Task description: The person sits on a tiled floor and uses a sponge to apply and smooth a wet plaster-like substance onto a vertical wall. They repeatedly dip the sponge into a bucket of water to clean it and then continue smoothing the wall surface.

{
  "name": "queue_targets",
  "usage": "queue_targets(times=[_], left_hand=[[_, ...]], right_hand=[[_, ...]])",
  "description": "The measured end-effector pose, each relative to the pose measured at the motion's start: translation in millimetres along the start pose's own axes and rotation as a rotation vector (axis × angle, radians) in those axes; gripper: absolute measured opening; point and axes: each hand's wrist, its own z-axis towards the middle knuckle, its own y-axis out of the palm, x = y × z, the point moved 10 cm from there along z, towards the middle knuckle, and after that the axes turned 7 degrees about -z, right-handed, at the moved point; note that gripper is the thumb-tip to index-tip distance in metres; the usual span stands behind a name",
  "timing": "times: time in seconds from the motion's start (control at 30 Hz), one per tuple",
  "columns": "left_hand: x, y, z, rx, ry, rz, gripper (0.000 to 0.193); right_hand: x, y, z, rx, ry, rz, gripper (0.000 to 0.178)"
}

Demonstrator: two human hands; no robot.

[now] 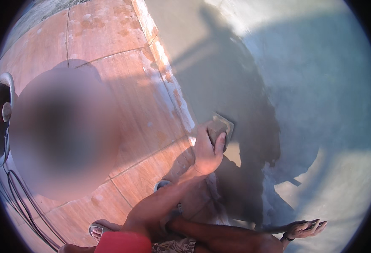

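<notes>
My left hand [206,152] is closed around a squarish, sponge-like brown block [222,125], thumb along its near side. The block rests against a smooth grey cement surface [219,80], at the edge of a darker, wet-looking patch [257,126]. Whether it is a sponge or a small float, I cannot tell. At the lower right, beyond my bent knee, my right hand [308,229] lies palm up over the grey surface. It wears a dark bracelet, and its loosely stretched fingers hold nothing.
Orange wood-look tiles [105,33] cover the left side, ending in a cement-smeared edge strip [168,71] beside the grey surface. A bucket-like container [10,84] stands at far left, above dark cables [23,206]. A large round blur hides part of the tiles. A sandalled foot [97,231] shows lower left.
</notes>
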Motion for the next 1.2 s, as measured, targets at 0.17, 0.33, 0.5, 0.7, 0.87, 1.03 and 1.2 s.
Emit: queue_targets(times=[0.17, 0.33, 0.5, 0.7, 0.87, 1.03, 1.2], left_hand=[[2, -18, 115, 0.121, -0.083, -0.003, 0.037], [37, 38, 41, -0.026, 0.117, -0.037, 0.041], [42, 47, -43, -0.143, 0.350, 0.033, 0.040], [3, 25, 43, 0.075, -0.064, -0.083, 0.041], [64, 50, -25, -0.041, 0.266, 0.068, 0.041], [-31, 14, -8, 0.123, -0.115, -0.041, 0.040], [41, 36, 44, 0.099, 0.095, 0.038, 0.044]], right_hand=[[-1, 0, 0, -0.001, -0.007, -0.032, 0.048], [-1, -1, 1, -0.004, -0.010, -0.019, 0.049], [-3, 0, 0, -0.005, 0.013, -0.055, 0.051], [4, 4, -8, -0.044, -0.003, -0.088, 0.052], [12, 4, -13, -0.005, 0.058, 0.007, 0.051], [-5, 1, -1, 0.018, -0.034, -0.054, 0.050], [13, 4, -13, 0.000, 0.014, -0.026, 0.051]])
